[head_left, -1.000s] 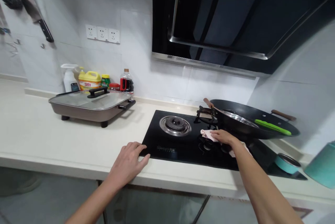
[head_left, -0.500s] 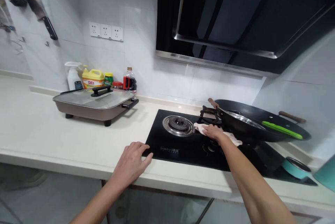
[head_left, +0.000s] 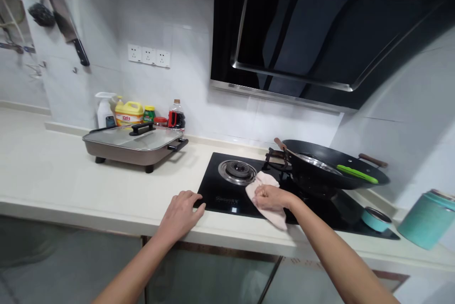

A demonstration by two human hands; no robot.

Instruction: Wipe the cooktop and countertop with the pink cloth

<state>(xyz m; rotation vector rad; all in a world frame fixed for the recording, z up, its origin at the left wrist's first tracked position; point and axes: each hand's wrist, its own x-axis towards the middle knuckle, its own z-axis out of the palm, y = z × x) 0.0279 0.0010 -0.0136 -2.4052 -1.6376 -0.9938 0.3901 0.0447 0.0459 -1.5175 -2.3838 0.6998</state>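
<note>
We cannot see the middle of the cloth [head_left: 273,217], since our right hand [head_left: 270,198] covers it, fingers curled and clamped on the fabric. What shows is pale pink and creased, lying on the black stove [head_left: 209,190] just beside the left burner [head_left: 237,171], its lower end lapping the front edge. Our left hand [head_left: 182,212] rests near that stove's left corner, thumb apart from the fingers. The wok [head_left: 320,177] hides the stove beneath it.
</note>
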